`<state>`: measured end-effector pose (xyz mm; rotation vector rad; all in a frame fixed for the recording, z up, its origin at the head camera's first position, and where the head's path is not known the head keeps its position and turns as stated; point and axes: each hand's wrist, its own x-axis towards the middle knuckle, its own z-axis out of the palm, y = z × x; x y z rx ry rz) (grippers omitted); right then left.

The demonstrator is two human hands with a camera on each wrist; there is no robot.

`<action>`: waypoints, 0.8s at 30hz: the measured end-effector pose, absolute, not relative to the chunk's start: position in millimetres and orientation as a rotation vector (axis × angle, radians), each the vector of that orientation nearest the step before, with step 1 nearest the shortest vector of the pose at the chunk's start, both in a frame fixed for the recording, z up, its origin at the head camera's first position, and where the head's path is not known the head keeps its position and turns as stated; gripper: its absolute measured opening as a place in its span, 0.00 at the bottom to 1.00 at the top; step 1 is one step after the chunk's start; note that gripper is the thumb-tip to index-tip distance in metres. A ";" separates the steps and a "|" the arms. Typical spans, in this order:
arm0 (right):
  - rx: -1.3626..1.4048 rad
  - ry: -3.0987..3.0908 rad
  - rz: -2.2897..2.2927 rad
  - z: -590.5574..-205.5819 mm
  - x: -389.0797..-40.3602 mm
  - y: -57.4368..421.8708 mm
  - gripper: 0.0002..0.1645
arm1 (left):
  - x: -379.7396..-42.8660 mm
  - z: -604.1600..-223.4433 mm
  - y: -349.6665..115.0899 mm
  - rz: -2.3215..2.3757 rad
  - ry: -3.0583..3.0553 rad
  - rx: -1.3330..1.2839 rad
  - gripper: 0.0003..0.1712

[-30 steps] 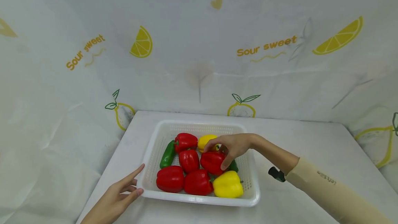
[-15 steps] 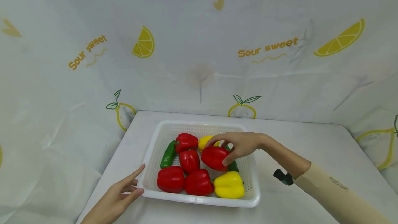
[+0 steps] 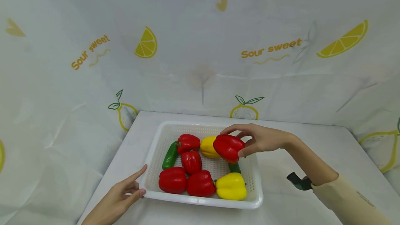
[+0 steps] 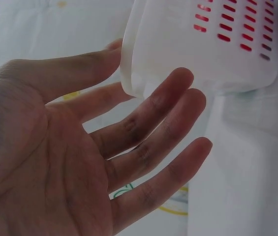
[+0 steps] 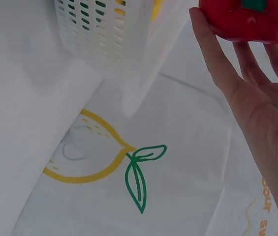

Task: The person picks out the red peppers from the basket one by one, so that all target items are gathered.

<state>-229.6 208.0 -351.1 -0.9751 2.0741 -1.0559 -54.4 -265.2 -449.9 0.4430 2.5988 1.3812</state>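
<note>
My right hand [image 3: 262, 140] holds a red bell pepper [image 3: 228, 147] in the air, above the far right part of the white basket [image 3: 200, 201]. My fingertips curl over its top and my thumb presses its near side, so the pepper is pinched between them and touches nothing below. From the right wrist view the same pepper [image 5: 247, 18] sits against my fingers [image 5: 212, 54], green stem end facing the camera, with the slotted basket wall [image 5: 104, 29] just beside it.

My left hand [image 3: 120, 197] rests on the table [image 3: 312, 148] at the basket's near left corner, fingers straight and relaxed, gripping nothing. The thumb tip appears to touch the basket rim, though the head view is too small to be sure; in the left wrist view my spread fingers [image 4: 148, 123] lie close against the basket's outer corner [image 4: 143, 73].

Inside the basket lie four more red peppers (one at the back [image 3: 188, 142], one in the middle [image 3: 191, 161], two at the front [image 3: 172, 180] [image 3: 200, 183]), a yellow pepper [image 3: 207, 146] at the back just beside the held one, another yellow pepper [image 3: 231, 186] at the front right, a long green pepper [image 3: 170, 155] along the left wall, and a smaller green piece [image 3: 234, 167] under my right hand.
</note>
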 end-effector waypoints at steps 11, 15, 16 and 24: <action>-0.938 2.147 -1.178 -345.7 -226.3 238.7 0.41 | -54.0 -453.3 -266.8 1.418 2.606 0.467 0.41; -0.931 2.184 -1.238 -345.8 -225.3 253.1 0.39 | -55.4 -454.8 -267.3 1.419 2.607 0.495 0.41; -0.934 2.183 -1.255 -346.0 -225.2 256.7 0.39 | -55.6 -455.0 -267.3 1.418 2.609 0.498 0.41; -0.899 2.233 -1.344 -348.7 -224.8 281.8 0.39 | -55.7 -453.1 -266.4 1.412 2.574 0.447 0.42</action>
